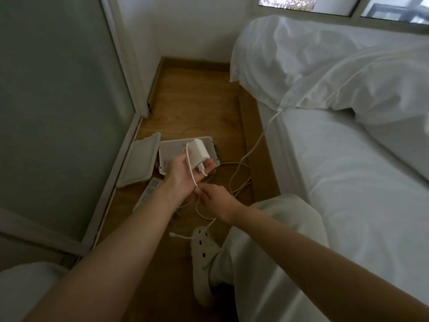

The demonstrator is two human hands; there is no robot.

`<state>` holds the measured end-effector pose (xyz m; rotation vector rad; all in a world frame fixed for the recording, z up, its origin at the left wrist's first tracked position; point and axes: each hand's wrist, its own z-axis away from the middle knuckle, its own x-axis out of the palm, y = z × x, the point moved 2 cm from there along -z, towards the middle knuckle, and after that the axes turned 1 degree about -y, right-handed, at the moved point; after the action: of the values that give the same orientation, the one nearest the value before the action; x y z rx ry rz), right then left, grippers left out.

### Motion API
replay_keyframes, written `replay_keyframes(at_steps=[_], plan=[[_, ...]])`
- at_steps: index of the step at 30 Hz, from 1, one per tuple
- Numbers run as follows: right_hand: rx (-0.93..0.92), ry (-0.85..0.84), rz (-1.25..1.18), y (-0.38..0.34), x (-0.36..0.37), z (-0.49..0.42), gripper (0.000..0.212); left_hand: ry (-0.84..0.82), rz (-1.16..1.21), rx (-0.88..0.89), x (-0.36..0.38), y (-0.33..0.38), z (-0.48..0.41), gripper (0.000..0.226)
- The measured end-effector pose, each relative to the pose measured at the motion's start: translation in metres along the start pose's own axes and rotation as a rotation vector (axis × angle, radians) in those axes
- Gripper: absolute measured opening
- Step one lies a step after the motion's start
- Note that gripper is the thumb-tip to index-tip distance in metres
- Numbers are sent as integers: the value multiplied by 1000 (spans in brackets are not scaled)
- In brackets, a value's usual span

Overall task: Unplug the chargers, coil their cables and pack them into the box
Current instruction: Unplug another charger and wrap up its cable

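Observation:
My left hand holds a white charger block palm up, above an open white box on the wooden floor. Its white cable runs over the palm to my right hand, which pinches it just below the left hand. The cable loops down past my right hand and ends in a plug near my shoe. A second white cable lies in loose loops on the floor and rises to the bed under the pillow.
The box's lid lies open to the left, against a frosted glass door. A white flat device lies partly under my left forearm. The bed fills the right side. My trouser leg and perforated shoe stand on the floor.

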<state>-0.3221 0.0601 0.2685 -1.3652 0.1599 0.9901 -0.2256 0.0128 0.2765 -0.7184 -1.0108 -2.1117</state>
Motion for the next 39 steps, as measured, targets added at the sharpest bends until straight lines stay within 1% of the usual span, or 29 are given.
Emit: replay_keyframes(at_steps=[2,4,6,9,11,13,16,18,20,21,23,26,28,30,33,35,37,39], plan=[[15,-5,1,7,-9,-2,27,-70,-51,-8,5,1,-3,27],[11,-26,10,13,-18,-2,29,-178,-187,-23,9,5,-3,29],[30,-47,55,19,-29,-2,32,-301,-399,-42,13,9,2,30],[119,-80,170,29,-46,-4,29,-398,-833,-74,10,17,5,33],[140,-82,314,29,-54,-8,27,-423,-1075,-103,3,22,2,31],[140,-46,523,22,-59,-15,28,-424,-1261,-134,-4,24,-3,27],[128,10,841,12,-67,-22,26,-396,-1403,-121,-15,26,-10,23],[102,31,963,10,-70,-26,24,-335,-1458,-46,-22,28,-11,22],[89,66,954,5,-68,-27,23,-259,-1473,60,-25,30,-12,22],[100,84,893,1,-65,-27,23,-230,-1485,107,-27,31,-13,21],[169,124,682,-4,-60,-27,26,-189,-1555,180,-27,30,-13,24],[250,153,411,-2,-53,-31,27,-95,-1606,252,-28,26,-14,25],[294,155,297,-1,-47,-33,30,-28,-1605,322,-27,23,-16,23],[322,144,246,-4,-41,-35,33,27,-1573,386,-26,18,-20,23],[316,138,191,-10,-32,-37,24,134,-1391,381,-25,14,-26,36],[295,150,176,-16,-26,-34,29,208,-1227,309,-26,15,-30,45],[264,164,145,-21,-18,-31,33,220,-1038,242,-27,15,-33,45],[240,188,77,-24,-10,-27,32,238,-851,210,-26,18,-30,37]])
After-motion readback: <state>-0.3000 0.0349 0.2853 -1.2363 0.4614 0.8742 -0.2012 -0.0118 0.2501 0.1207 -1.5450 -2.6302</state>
